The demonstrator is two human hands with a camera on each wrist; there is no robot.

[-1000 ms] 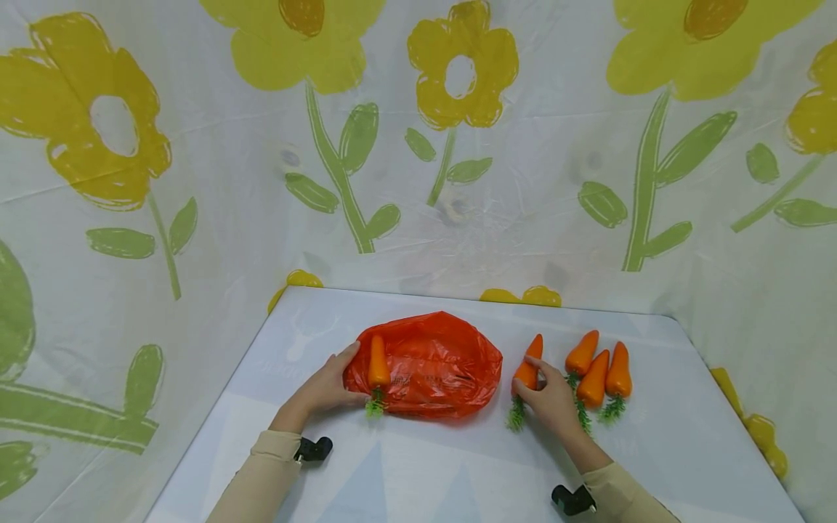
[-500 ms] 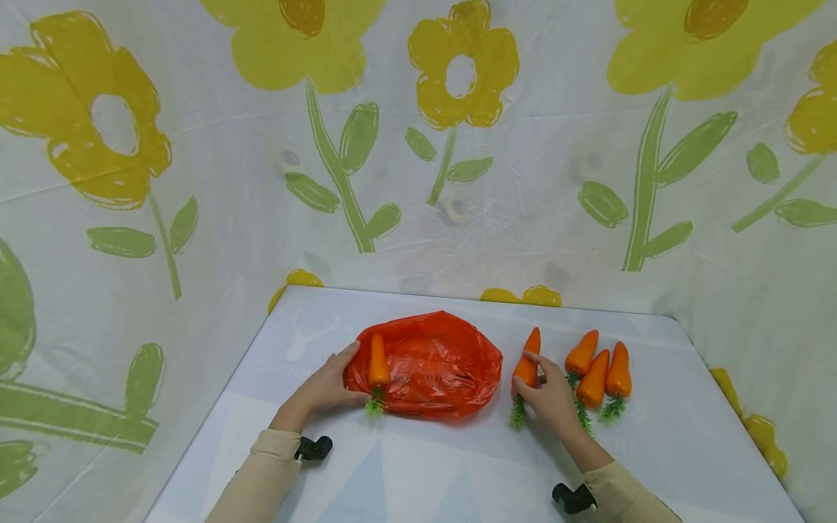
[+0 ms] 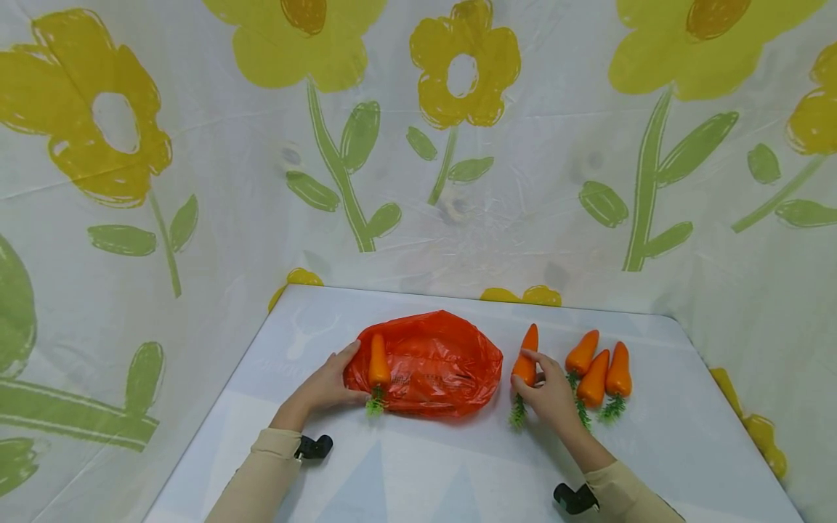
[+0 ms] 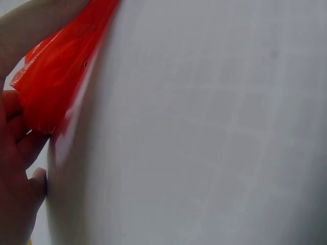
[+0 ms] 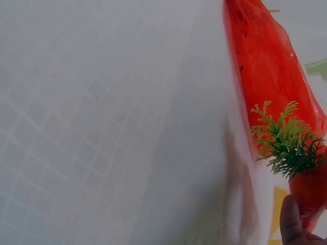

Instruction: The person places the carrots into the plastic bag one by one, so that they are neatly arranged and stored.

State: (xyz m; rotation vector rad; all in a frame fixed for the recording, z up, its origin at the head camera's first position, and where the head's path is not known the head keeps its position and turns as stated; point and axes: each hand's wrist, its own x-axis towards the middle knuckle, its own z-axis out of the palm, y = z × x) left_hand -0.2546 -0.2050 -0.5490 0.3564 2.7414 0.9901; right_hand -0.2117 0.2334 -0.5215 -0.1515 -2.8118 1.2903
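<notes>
A red plastic bag lies spread on the table, its mouth turned up and its film crumpled. My left hand holds its left edge, thumb in front and fingers behind; in the left wrist view the fingers curl at the red film. One toy carrot lies over the bag's left part, its green top hanging past the front rim. My right hand pinches another toy carrot just right of the bag, tip pointing away, leafy top toward me.
Right of my right hand, several toy carrots lie grouped, among them one carrot in front and one carrot at the outer side. The white table ends at a flower-printed curtain behind and on both sides.
My right hand has shifted the pinched carrot slightly, its tip moving away from me and a little left. The left hand, the bag and the other carrots stay put.
</notes>
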